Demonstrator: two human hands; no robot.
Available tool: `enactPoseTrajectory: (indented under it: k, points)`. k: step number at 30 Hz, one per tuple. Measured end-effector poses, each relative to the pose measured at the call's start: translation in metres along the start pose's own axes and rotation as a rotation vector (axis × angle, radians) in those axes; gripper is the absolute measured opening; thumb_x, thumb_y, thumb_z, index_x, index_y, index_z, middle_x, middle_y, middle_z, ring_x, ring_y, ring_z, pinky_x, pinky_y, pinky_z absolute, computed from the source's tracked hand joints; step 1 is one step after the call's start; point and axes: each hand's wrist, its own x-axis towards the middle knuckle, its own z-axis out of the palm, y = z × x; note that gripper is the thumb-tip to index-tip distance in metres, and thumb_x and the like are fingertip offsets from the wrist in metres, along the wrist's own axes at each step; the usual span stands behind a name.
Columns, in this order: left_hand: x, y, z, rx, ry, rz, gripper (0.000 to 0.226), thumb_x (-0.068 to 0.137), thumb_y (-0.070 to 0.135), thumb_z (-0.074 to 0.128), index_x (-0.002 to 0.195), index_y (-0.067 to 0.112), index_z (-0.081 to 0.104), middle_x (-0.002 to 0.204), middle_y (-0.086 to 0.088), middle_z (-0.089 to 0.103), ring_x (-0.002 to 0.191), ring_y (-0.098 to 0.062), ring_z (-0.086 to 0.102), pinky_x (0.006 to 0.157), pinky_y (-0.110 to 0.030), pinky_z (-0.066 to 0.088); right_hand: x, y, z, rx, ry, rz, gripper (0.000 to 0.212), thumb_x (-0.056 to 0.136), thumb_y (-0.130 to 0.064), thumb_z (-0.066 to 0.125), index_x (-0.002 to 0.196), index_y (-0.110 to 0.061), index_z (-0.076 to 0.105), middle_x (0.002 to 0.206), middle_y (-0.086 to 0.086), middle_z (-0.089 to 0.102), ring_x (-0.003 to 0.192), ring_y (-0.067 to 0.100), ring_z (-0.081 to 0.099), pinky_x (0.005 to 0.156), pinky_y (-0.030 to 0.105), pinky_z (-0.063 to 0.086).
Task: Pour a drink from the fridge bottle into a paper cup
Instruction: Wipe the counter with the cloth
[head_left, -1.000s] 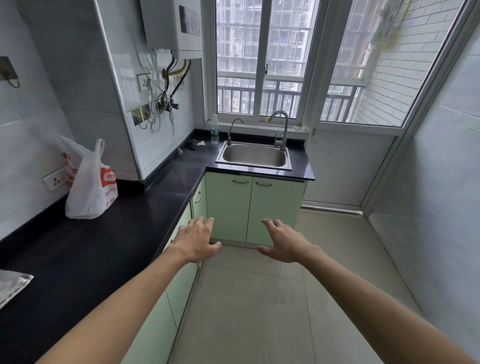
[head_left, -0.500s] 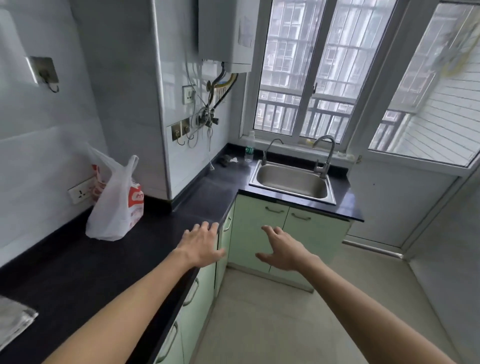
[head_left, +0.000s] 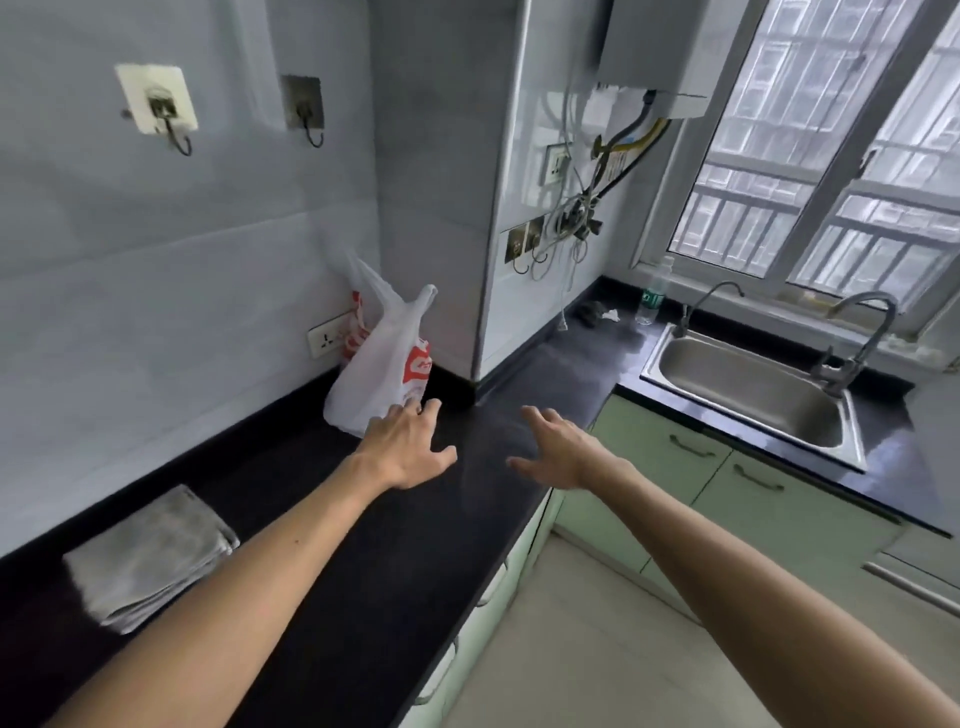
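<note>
Two bare forearms, lower left and lower right of the frame, end in the unadorned left hand (head_left: 405, 448) and right hand (head_left: 560, 453).

A black L-shaped countertop (head_left: 415, 571) runs along pale grey tiled walls (head_left: 156, 291), above mint-green cabinet doors (head_left: 810, 499). A stainless sink (head_left: 748, 384) with a curved tap (head_left: 862, 332) is set into the counter under a white-framed window (head_left: 831, 182). Daylight enters there past an outside railing. A white water heater (head_left: 660, 47) hangs beside the window. Two adhesive hooks (head_left: 156, 104) sit on the left wall, with a socket (head_left: 330, 338) below. The floor (head_left: 597, 649) is beige tile.
</note>
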Motion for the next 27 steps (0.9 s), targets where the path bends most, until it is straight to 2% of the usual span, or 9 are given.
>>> enactPoseTrajectory:
  k: [4, 9, 12, 15, 22, 27]
  points:
    - [-0.009, -0.045, -0.003, 0.006, 0.006, -0.131, 0.07, 0.092, 0.054, 0.052, 0.146, 0.014, 0.032, 0.142, -0.012, 0.047, 0.127, -0.032, 0.048, 0.098, -0.047, 0.046, 0.041, -0.038, 0.011, -0.006, -0.055, -0.12, 0.085, 0.089, -0.056, 0.058, 0.154, -0.02, 0.016, 0.144, 0.012, 0.04, 0.13, 0.037, 0.045, 0.099, 0.048, 0.045]
    - [-0.021, -0.097, -0.003, 0.004, 0.008, -0.322, 0.075, 0.092, 0.057, 0.05, 0.15, 0.014, 0.029, 0.144, -0.013, 0.044, 0.129, -0.033, 0.047, 0.101, -0.05, 0.044, 0.093, -0.084, 0.023, -0.019, -0.133, -0.289, 0.085, 0.09, -0.055, 0.057, 0.155, -0.024, 0.012, 0.141, 0.012, 0.042, 0.127, 0.036, 0.046, 0.099, 0.049, 0.045]
    - [-0.032, -0.123, -0.001, 0.008, 0.006, -0.442, 0.076, 0.092, 0.057, 0.05, 0.152, 0.015, 0.026, 0.146, -0.013, 0.042, 0.131, -0.032, 0.045, 0.102, -0.05, 0.043, 0.12, -0.111, 0.028, -0.015, -0.195, -0.387, 0.083, 0.091, -0.053, 0.058, 0.154, -0.021, 0.015, 0.146, 0.013, 0.039, 0.129, 0.036, 0.045, 0.1, 0.049, 0.044]
    - [-0.043, -0.145, 0.002, 0.02, -0.004, -0.552, 0.075, 0.093, 0.056, 0.049, 0.151, 0.015, 0.026, 0.146, -0.012, 0.043, 0.131, -0.032, 0.045, 0.101, -0.049, 0.042, 0.143, -0.135, 0.035, -0.021, -0.234, -0.492, 0.08, 0.092, -0.052, 0.058, 0.153, -0.019, 0.017, 0.141, 0.014, 0.042, 0.125, 0.037, 0.049, 0.1, 0.049, 0.045]
    - [-0.078, -0.168, 0.02, 0.029, -0.003, -0.744, 0.067, 0.091, 0.055, 0.05, 0.142, 0.013, 0.036, 0.137, -0.012, 0.051, 0.118, -0.031, 0.053, 0.092, -0.043, 0.048, 0.18, -0.182, 0.063, -0.021, -0.349, -0.672, 0.083, 0.092, -0.054, 0.058, 0.155, -0.021, 0.014, 0.148, 0.013, 0.038, 0.128, 0.034, 0.048, 0.104, 0.047, 0.044]
    - [-0.111, -0.164, 0.053, -0.005, -0.044, -0.864, 0.064, 0.092, 0.051, 0.05, 0.142, 0.015, 0.035, 0.137, -0.009, 0.048, 0.12, -0.03, 0.051, 0.091, -0.045, 0.046, 0.18, -0.217, 0.101, -0.048, -0.429, -0.79, 0.082, 0.091, -0.053, 0.059, 0.154, -0.023, 0.017, 0.148, 0.011, 0.037, 0.131, 0.034, 0.045, 0.104, 0.049, 0.042]
